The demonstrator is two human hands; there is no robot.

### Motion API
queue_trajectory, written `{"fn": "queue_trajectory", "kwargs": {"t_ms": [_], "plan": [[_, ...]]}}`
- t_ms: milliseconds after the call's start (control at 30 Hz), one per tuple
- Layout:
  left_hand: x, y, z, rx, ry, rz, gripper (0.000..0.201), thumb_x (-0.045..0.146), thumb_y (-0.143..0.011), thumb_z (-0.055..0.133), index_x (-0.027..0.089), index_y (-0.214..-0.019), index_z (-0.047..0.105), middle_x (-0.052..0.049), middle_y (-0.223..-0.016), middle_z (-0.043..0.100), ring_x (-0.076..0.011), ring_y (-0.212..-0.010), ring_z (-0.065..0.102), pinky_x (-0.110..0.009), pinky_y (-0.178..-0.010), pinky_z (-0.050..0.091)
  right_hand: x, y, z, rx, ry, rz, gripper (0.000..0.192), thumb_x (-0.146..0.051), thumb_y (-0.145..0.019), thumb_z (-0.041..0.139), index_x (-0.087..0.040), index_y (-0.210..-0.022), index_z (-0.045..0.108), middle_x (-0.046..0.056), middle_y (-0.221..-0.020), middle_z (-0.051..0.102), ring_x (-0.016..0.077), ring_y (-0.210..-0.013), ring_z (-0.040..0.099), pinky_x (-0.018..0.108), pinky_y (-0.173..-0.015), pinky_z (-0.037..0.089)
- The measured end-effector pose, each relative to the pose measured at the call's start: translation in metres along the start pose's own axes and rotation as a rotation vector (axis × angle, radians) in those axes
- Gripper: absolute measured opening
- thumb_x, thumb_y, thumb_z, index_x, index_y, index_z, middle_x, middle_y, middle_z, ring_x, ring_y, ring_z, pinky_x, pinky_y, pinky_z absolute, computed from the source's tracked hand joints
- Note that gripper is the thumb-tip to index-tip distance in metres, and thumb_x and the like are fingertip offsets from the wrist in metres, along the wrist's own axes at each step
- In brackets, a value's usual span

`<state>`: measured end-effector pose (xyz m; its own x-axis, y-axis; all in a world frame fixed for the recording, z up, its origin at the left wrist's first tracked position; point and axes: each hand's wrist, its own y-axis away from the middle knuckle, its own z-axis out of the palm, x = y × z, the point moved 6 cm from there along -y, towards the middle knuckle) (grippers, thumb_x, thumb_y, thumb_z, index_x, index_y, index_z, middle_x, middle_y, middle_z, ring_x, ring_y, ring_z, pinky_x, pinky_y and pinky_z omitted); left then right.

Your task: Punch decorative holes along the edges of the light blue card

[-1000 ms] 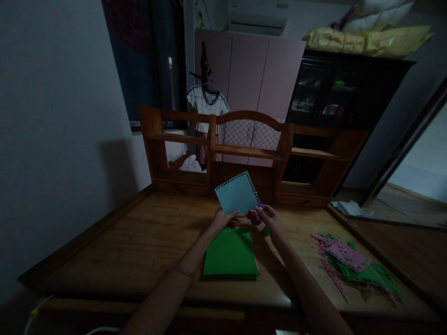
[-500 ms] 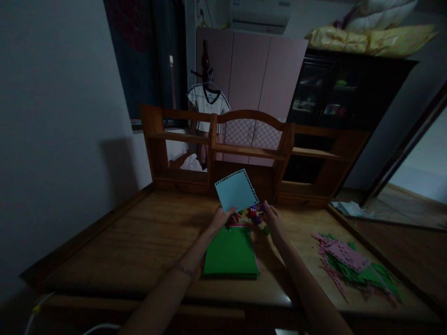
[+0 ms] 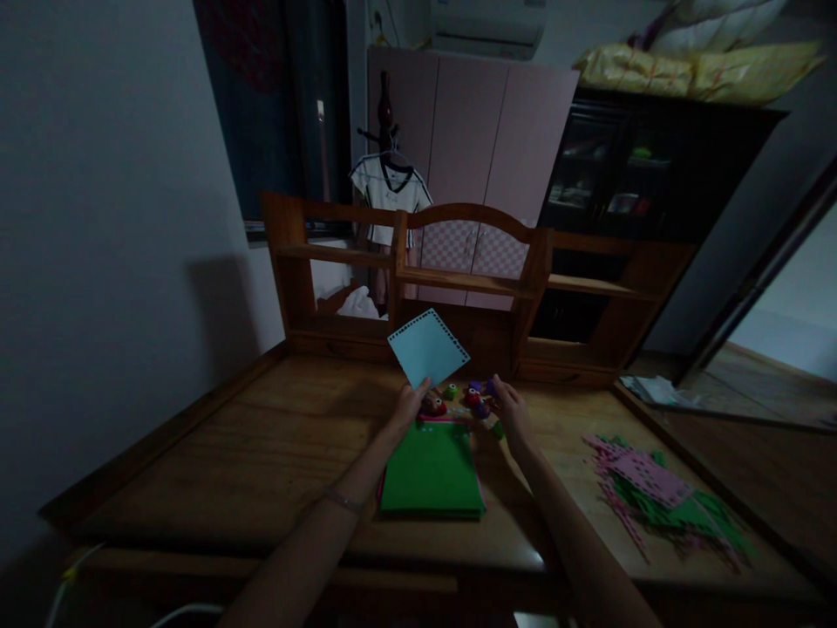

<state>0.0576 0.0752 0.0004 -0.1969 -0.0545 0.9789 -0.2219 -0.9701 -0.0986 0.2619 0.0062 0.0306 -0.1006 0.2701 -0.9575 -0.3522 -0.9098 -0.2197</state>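
My left hand [image 3: 406, 406] pinches a light blue paper sheet [image 3: 427, 346] by its lower corner and holds it up above the desk; two of the sheet's edges carry a punched lace pattern. My right hand [image 3: 509, 408] rests among several small coloured craft punches [image 3: 475, 397] at the far end of a green paper stack [image 3: 432, 468], its fingers touching the purple and red ones. Whether those fingers grip one is unclear in the dim light. The stack lies flat in front of me, with pink sheets showing beneath.
A wooden desk [image 3: 261, 453] with a raised rim carries a shelf hutch [image 3: 471, 279] at its back. A heap of pink and green punched paper [image 3: 660, 497] lies at the right. Beyond are pink wardrobes, a dark cabinet and a hanging shirt.
My left hand has tilted the blue sheet and shifted it left and slightly up, uncovering the small punches. My right hand has stayed near the punches.
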Motion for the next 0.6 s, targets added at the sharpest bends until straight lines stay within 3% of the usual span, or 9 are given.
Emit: {"fn": "queue_trajectory", "kwargs": {"t_ms": [133, 300, 467, 600], "plan": [[-0.007, -0.007, -0.012, 0.087, 0.157, 0.031, 0.045, 0.053, -0.072, 0.063, 0.009, -0.081, 0.066, -0.001, -0.051, 0.058, -0.0117, -0.044, 0.053, -0.023, -0.046, 0.042, 0.0, 0.001, 0.002, -0.044, 0.008, -0.015, 0.04, -0.058, -0.073, 0.065, -0.02, -0.084, 0.066, 0.003, -0.082, 0.066, 0.0152, -0.063, 0.057, 0.025, -0.057, 0.044], [-0.002, -0.009, -0.023, 0.192, 0.293, 0.098, 0.042, 0.043, -0.066, 0.071, 0.01, -0.092, 0.07, -0.005, -0.071, 0.066, -0.0089, -0.05, 0.054, -0.021, -0.051, 0.046, 0.001, -0.001, 0.001, -0.043, 0.015, -0.032, 0.042, -0.059, -0.072, 0.065, -0.019, -0.082, 0.067, 0.003, -0.08, 0.067, 0.0147, -0.064, 0.059, 0.024, -0.057, 0.044], [0.003, -0.007, -0.02, 0.126, 0.361, 0.129, 0.042, 0.036, -0.068, 0.072, 0.012, -0.102, 0.07, -0.01, -0.098, 0.068, -0.0143, -0.071, 0.061, -0.022, -0.058, 0.049, -0.002, 0.001, 0.003, -0.046, 0.024, -0.031, 0.043, -0.061, -0.07, 0.065, -0.019, -0.08, 0.067, 0.004, -0.08, 0.067, 0.015, -0.063, 0.059, 0.025, -0.055, 0.044], [-0.002, -0.01, -0.017, 0.069, 0.365, 0.123, 0.043, 0.035, -0.07, 0.071, 0.012, -0.106, 0.069, -0.011, -0.102, 0.067, -0.0158, -0.074, 0.063, -0.023, -0.059, 0.05, -0.003, 0.003, 0.004, -0.063, 0.024, -0.039, 0.041, -0.059, -0.072, 0.064, -0.019, -0.082, 0.067, 0.004, -0.08, 0.067, 0.0155, -0.063, 0.059, 0.025, -0.056, 0.045]]}}
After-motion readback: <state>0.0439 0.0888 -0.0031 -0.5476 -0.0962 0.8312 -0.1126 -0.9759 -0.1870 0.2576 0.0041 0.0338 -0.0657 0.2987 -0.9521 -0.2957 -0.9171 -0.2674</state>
